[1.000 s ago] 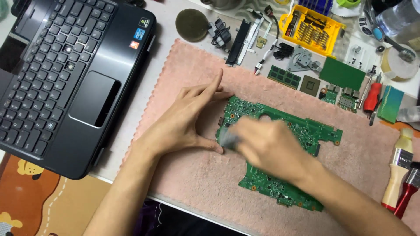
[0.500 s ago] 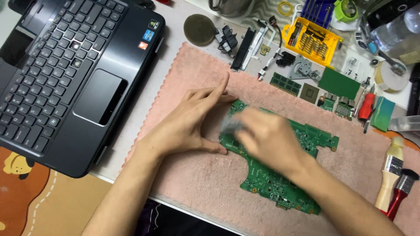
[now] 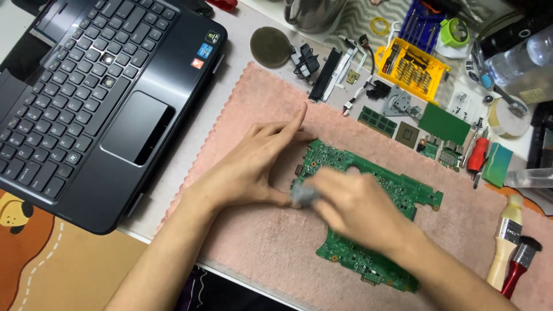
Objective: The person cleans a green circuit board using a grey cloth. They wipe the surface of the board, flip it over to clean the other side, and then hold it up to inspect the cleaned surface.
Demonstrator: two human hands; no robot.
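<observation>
Lower now, right hand [image 3: 351,207] pinches grey wad [image 3: 303,196] against green circuit board [image 3: 397,184].

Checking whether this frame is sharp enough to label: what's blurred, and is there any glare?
Head view: the right hand and the grey thing it holds are motion-blurred; the left hand, green circuit board and pink cloth are sharp; soft glare streaks the laptop palm rest.

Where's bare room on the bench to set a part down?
Bare pink towel between the laptop and left hand; another patch near the front edge, left of the green circuit board. Crowded along the back: yellow bit case, memory stick, small boards. Brushes fill the right edge.
</observation>
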